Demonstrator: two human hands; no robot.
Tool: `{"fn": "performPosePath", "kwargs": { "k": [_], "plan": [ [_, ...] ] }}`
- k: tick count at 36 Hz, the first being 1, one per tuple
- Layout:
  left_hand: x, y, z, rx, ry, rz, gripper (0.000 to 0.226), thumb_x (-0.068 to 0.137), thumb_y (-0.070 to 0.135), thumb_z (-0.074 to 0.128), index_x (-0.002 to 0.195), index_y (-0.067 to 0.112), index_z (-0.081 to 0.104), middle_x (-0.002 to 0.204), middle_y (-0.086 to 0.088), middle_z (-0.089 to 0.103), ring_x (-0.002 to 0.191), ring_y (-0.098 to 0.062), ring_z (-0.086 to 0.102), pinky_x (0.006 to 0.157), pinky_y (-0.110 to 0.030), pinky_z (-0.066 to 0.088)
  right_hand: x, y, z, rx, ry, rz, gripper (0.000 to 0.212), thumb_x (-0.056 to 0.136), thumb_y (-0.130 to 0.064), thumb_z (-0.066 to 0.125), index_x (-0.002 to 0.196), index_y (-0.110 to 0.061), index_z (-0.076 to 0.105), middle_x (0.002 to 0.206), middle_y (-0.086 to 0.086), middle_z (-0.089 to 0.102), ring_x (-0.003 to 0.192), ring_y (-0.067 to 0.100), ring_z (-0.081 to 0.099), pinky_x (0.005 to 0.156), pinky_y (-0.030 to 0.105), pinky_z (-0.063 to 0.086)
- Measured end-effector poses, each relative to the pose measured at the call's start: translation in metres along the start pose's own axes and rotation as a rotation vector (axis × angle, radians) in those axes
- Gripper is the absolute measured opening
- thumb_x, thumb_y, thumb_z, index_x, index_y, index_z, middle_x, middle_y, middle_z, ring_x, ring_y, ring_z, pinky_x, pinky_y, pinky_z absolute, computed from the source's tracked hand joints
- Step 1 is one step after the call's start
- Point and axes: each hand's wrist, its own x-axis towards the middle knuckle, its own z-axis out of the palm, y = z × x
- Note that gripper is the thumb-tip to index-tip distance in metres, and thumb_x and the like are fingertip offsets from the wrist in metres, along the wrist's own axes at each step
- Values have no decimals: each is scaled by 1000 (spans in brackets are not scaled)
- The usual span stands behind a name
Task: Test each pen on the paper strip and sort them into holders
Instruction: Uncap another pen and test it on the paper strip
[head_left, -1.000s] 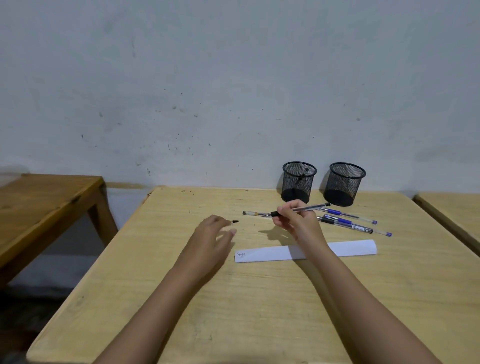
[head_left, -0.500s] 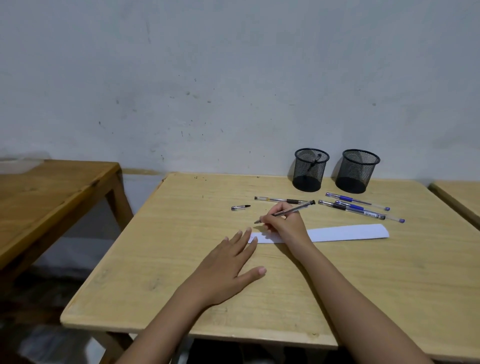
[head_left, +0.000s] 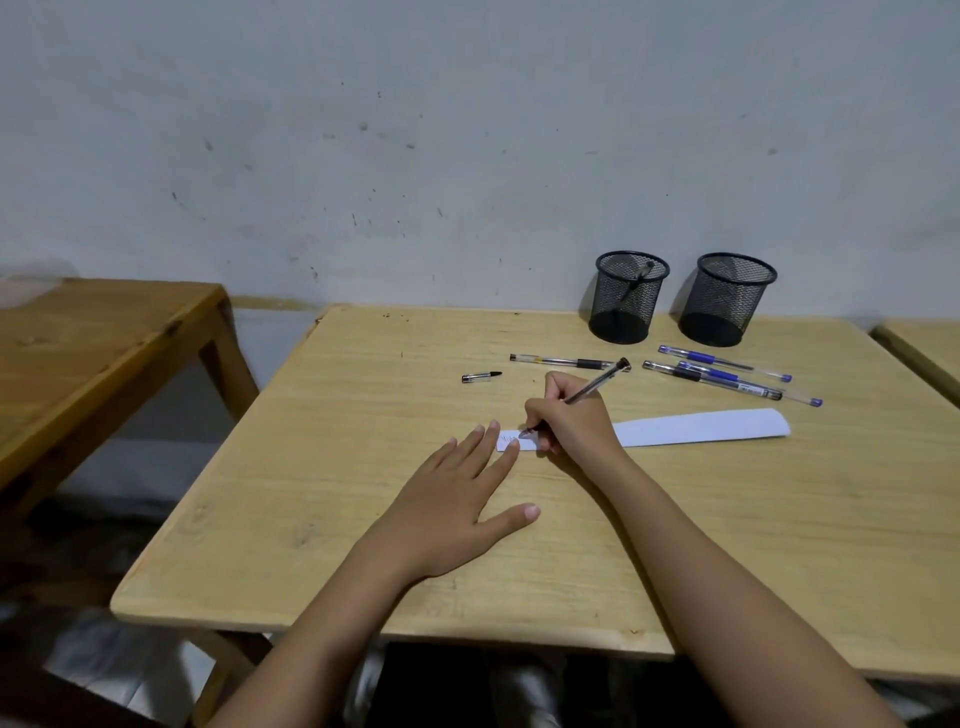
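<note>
Head view: right hand (head_left: 569, 421) clamped on a black pen (head_left: 582, 396), its tip on the left end of the paper strip (head_left: 696, 427); left hand (head_left: 457, 514) lies flat and empty, fingertips pinning that end. Two mesh holders (head_left: 628, 296) stand at the tabletop (head_left: 322, 493) rear.

A scuffed pale wall (head_left: 415, 130) rises at twelve o'clock; a darker wooden table (head_left: 78, 353) stands at nine o'clock.

Nothing can be read; the paper strip (head_left: 696, 427) carries only ink scribbles at its left end; pen markings too small.
</note>
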Motion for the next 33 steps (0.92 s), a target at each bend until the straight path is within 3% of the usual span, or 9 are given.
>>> {"fn": "performPosePath", "kwargs": {
  "k": [9,18,24,33],
  "plan": [
    [0,0,0,1,12,6,76,83,70,14,148,34,-4,156,9,-17,141,0,-19,117,-25,-10,2,0,2,-39,21,-5,30,71,8,57,56,-9,37,45,8,43,32,15,44,41,25,43],
    [1,0,-2,6,5,5,76,83,70,13,148,34,-4,156,9,-18,141,0,-20,117,-25,-11,1,1,2,-101,61,-48,27,70,8,57,58,-7,39,51,10,39,29,7,41,39,18,41],
    [0,-1,0,7,4,7,76,84,70,14,148,33,-4,156,9,-17,141,-1,-19,117,-26,-10,2,4,3,-146,110,-77,30,70,5,61,55,-9,39,53,6,41,47,13,42,45,20,41],
    [0,-2,2,0,15,11,78,82,71,14,148,33,-3,156,9,-17,141,-1,-19,117,-25,-10,-2,4,0,-129,174,-92,34,67,7,59,52,-12,35,52,4,35,51,15,36,50,25,35]
  ]
}}
